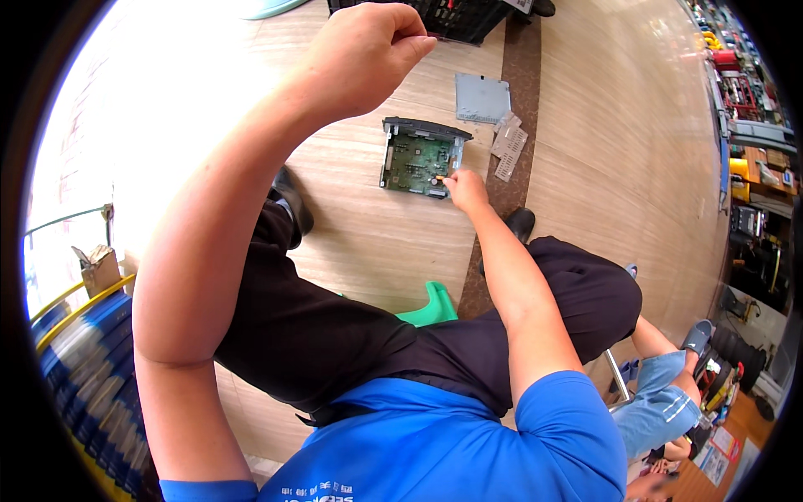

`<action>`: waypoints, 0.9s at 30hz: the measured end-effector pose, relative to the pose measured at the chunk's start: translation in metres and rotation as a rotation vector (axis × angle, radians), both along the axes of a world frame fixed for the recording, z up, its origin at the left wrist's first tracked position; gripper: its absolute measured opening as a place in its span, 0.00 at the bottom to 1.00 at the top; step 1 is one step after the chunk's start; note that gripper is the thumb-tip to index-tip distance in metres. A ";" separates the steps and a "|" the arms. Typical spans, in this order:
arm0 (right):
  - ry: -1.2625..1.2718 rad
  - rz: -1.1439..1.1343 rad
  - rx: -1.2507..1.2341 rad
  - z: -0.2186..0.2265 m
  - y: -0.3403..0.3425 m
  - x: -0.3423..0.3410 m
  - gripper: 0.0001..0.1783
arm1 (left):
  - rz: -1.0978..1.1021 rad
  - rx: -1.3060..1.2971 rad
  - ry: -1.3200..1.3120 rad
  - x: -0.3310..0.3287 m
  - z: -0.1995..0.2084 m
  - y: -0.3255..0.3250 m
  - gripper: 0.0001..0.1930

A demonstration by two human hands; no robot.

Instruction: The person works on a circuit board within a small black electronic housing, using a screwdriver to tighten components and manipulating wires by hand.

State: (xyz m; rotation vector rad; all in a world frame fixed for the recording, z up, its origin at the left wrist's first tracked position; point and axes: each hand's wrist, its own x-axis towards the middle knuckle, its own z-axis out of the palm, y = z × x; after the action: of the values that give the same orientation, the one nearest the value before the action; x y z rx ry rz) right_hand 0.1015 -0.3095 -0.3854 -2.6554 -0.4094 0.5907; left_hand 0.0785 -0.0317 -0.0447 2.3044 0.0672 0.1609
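Note:
An opened electronic unit (422,159) lies on the floor between my feet, its green circuit board bare inside a metal frame with a dark panel along the far side. My right hand (467,192) reaches to the near right corner of the board. Its fingers are pinched there beside a small orange bit, and I cannot make out what is between them. Raised high and toward the far left of the unit, my left hand (368,54) has its fingers curled in with the thumb pressed against them. Whatever it holds, if anything, is hidden.
Beyond the unit lie a flat grey metal cover (483,98) and perforated metal plates (509,147). A black crate (456,18) stands farther off. A green plastic piece (433,306) is between my legs. Another person's leg (661,393) is at the right, near crowded shelves (757,176).

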 end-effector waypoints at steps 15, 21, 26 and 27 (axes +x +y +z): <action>0.017 0.051 0.027 0.005 -0.003 0.006 0.11 | 0.048 0.072 0.064 0.003 0.006 -0.007 0.11; 0.015 -0.010 0.148 0.004 -0.012 0.009 0.11 | 0.010 0.074 0.031 0.005 0.005 -0.011 0.11; 0.044 0.038 0.099 0.002 -0.015 0.012 0.11 | -0.051 0.060 -0.043 0.011 -0.018 -0.010 0.11; 0.030 0.056 0.087 0.001 -0.016 0.012 0.11 | -0.070 0.088 -0.098 0.015 -0.020 -0.012 0.10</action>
State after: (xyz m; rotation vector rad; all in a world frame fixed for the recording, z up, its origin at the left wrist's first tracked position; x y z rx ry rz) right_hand 0.1138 -0.3259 -0.3844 -2.5568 -0.4907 0.6154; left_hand 0.0933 -0.0438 -0.0647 2.3787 -0.0716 0.2443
